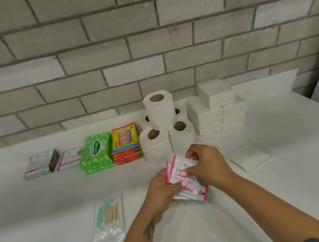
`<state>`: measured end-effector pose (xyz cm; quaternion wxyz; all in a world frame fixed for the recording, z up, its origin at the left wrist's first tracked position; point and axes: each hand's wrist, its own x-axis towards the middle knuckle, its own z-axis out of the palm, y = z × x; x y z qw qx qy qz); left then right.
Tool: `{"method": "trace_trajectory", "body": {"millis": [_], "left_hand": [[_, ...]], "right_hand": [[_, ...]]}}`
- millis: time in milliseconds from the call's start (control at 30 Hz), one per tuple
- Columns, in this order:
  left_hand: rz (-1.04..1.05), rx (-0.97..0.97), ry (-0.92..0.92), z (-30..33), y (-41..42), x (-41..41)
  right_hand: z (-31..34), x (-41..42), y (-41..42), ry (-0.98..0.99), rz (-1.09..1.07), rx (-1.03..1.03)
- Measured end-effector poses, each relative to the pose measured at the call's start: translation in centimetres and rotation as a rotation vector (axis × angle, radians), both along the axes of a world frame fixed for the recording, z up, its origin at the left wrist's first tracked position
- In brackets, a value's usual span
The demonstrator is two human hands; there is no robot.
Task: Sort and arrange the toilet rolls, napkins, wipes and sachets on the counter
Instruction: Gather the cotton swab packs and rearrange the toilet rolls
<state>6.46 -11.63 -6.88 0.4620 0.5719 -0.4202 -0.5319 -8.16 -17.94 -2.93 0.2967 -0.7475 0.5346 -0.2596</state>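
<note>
Both hands hold a small stack of white and pink sachets (186, 182) just above the counter's middle. My left hand (162, 188) grips the stack's left edge, thumb on top. My right hand (207, 165) pinches its upper right edge. Behind them, toilet rolls (160, 110) are piled in a pyramid. White napkin packs (216, 108) are stacked to the right of the rolls. Left of the rolls lie yellow wipes packs (125, 142), green wipes packs (96, 153) and two sachet piles (40, 164) (68, 158).
A clear bag of cotton buds (107, 219) lies at the front left of the white counter (293, 182). A single flat white napkin (249, 156) lies to the right of my hands. A grey brick wall (140, 39) runs along the back.
</note>
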Motion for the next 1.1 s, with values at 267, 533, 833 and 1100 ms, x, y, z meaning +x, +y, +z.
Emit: {"method": "trace_trajectory", "body": {"millis": [267,533,833,1100], "left_hand": [[0.243,-0.15,0.049,0.9,1.7,6.7],[0.292,-0.157,-0.396,0.5,1.3,12.6],[0.259,-0.085,-0.555,-1.3,-0.3,14.4],[0.201,-0.113,-0.445,-0.3,-1.3,16.8]], "right_hand": [[-1.4,6.1,1.7,-0.53,0.068,0.385],[-3.0,12.4,1.5,-0.363,0.036,0.173],[-5.5,14.7,1.0,-0.248,-0.028,0.147],[-4.5,16.3,0.9,-0.344,-0.04,0.033]]}}
